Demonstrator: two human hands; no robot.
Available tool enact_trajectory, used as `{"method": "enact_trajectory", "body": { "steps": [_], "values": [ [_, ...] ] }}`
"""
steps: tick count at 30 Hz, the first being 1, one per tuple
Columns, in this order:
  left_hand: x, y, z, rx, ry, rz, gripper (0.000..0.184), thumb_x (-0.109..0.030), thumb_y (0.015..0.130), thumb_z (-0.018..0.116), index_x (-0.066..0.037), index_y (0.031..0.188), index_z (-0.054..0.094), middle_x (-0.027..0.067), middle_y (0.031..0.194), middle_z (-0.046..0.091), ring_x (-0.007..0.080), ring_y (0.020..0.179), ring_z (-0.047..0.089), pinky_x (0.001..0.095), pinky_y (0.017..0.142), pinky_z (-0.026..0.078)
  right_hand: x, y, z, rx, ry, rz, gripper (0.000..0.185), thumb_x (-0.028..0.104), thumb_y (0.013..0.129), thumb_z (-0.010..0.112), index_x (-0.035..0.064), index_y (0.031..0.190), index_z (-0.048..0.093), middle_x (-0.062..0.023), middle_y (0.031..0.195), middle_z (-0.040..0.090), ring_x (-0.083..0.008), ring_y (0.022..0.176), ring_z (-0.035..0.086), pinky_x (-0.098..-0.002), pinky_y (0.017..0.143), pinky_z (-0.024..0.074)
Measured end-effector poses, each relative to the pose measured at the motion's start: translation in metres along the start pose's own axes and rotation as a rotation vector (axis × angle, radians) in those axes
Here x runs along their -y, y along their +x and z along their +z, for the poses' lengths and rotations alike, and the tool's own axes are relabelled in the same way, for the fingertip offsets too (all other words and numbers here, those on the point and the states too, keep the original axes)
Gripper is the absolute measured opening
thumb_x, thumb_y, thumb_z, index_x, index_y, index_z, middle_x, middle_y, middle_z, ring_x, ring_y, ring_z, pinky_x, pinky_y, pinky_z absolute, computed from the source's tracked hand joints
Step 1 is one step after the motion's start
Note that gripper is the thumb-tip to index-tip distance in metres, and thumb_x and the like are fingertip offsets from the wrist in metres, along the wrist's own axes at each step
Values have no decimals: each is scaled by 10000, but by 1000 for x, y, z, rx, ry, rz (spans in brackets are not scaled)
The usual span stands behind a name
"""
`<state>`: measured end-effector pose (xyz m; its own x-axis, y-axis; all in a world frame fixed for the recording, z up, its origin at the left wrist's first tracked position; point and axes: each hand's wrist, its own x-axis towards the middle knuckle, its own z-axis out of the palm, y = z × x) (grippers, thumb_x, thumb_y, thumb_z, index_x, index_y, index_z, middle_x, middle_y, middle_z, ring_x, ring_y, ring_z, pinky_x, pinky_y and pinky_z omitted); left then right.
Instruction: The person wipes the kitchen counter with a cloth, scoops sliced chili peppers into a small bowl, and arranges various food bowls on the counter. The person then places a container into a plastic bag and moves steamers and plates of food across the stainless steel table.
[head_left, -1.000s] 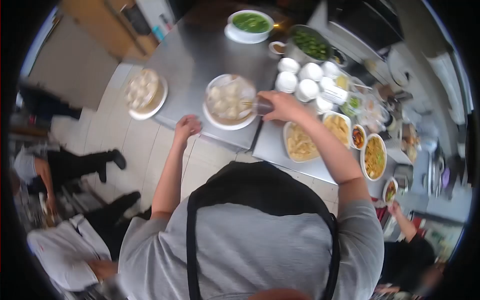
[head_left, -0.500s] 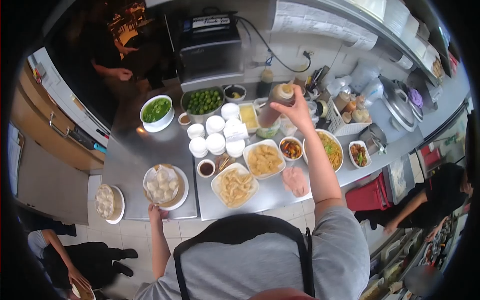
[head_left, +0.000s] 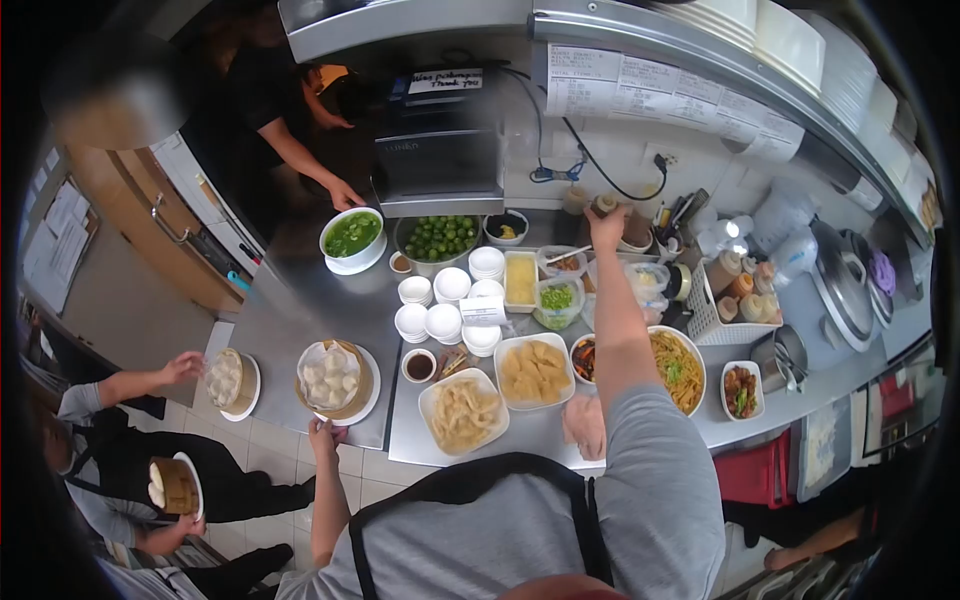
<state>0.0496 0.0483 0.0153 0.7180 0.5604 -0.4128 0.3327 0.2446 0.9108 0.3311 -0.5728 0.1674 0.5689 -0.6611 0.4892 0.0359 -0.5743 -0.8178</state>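
Note:
My left hand [head_left: 325,437] is closed on the near rim of a white plate [head_left: 372,385]. On this plate stands a bamboo steamer [head_left: 352,404] of pale dumplings [head_left: 328,375]. My right hand [head_left: 606,229] reaches over the counter to the back, its fingers around the top of a bottle [head_left: 603,204]; the hand hides most of the bottle. Close by it stand another bottle [head_left: 575,199], a tub of chopped greens [head_left: 556,300] and a tub of red-brown food [head_left: 566,262]. Below my right forearm lies a pink cloth [head_left: 584,425].
Fried food trays [head_left: 464,410], stacked white cups [head_left: 443,322], a bowl of limes [head_left: 438,240] and a noodle plate [head_left: 678,370] crowd the counter. A co-worker's hand [head_left: 345,194] touches a green soup bowl [head_left: 352,238]; another's [head_left: 183,367] is near a second steamer [head_left: 230,380].
My right hand has moved from above the tubs, where it held a brown sauce bottle, to the back of the counter. One co-worker now reaches to the soup bowl, another toward the left steamer.

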Motion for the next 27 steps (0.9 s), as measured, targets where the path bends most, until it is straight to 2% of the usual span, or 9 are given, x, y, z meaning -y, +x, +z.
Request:
{"method": "enact_trajectory", "body": {
  "steps": [6,9,13,16,17,19,22,25,27],
  "values": [
    [0,0,2,-47,49,21,353,-89,827,503,-18,1144,366,112,732,561,179,583,581,283,518,530,-35,8,30,65,-165,92,649,247,603,760,-54,1047,396,-254,1018,518,-394,982,496,-417,802,429],
    [4,4,-1,-45,19,27,358,-88,824,505,-26,1150,369,116,754,563,185,584,581,285,521,530,-40,14,25,102,-286,42,651,361,597,747,-56,997,446,-260,955,552,-406,928,524,-436,795,430],
    [3,4,-2,-38,9,-7,349,-82,819,508,-48,1141,378,113,753,559,199,605,590,291,536,533,-16,14,-1,-2,-284,-51,757,380,621,719,-82,1139,416,-269,1101,487,-391,1033,476,-433,853,402],
    [2,4,-5,-7,-25,-17,365,-89,809,526,-38,1140,380,100,734,557,197,590,590,284,526,532,-7,2,-18,-104,73,-172,695,248,681,707,-42,1221,380,-240,1084,499,-351,1004,495,-386,862,405],
    [3,5,-5,-2,-34,7,372,-101,804,541,-31,1135,387,97,733,556,192,593,591,283,525,532,-14,-2,-14,-87,304,-195,653,216,699,698,-21,1226,393,-217,1093,505,-315,995,509,-358,861,408],
    [6,9,-7,4,0,32,395,-133,788,579,-17,1123,404,82,715,552,177,588,594,270,510,525,33,-37,-44,83,443,-78,588,162,729,678,-2,1223,406,-174,1104,511,-231,964,522,-313,859,404],
    [2,6,-4,-23,59,26,371,-145,808,566,-9,1126,430,113,791,589,165,581,595,263,492,514,68,-86,-59,253,549,-87,484,140,762,648,13,1187,453,-156,1107,519,-183,954,522,-304,836,416],
    [-8,-5,-6,45,-4,-19,278,-105,826,517,-17,1083,456,81,726,562,175,598,602,262,508,521,90,-134,-65,422,569,-70,405,127,786,619,10,1151,487,-141,1095,531,-175,960,523,-289,819,423],
    [-10,-6,-14,140,-109,-38,274,-95,822,502,11,1069,451,120,794,579,211,691,616,286,583,532,97,-162,-64,489,571,-56,367,125,797,605,9,1131,506,-130,1086,539,-171,959,526,-278,811,425]
  ]
}}
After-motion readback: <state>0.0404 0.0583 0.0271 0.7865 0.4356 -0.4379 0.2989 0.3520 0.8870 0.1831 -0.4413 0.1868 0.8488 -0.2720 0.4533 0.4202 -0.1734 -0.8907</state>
